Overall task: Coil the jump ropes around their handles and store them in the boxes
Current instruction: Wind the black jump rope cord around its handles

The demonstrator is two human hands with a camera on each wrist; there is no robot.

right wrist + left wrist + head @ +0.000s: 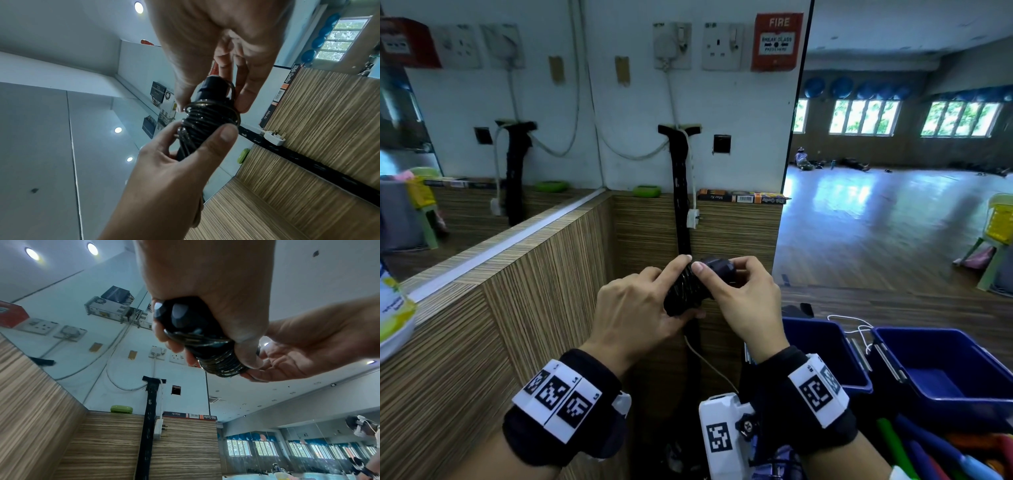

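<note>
So my left hand (640, 308) is wrapped around the lower end of the black plastic jump rope handles (690, 291), thumb and fingers curled on the glossy black rope coils (203, 120) wound round them. My right hand (743, 294) pinches the top end, fingertips on the cap. The whole bundle's up in front of the striped wood-panel wall (534, 291). Two empty blue plastic boxes (941, 370) sit to my right.

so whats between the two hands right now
The coiled black jump rope, wound round its handles. The left hand grips the coil and the right hand pinches the top end; clearest in the right wrist view.
</note>
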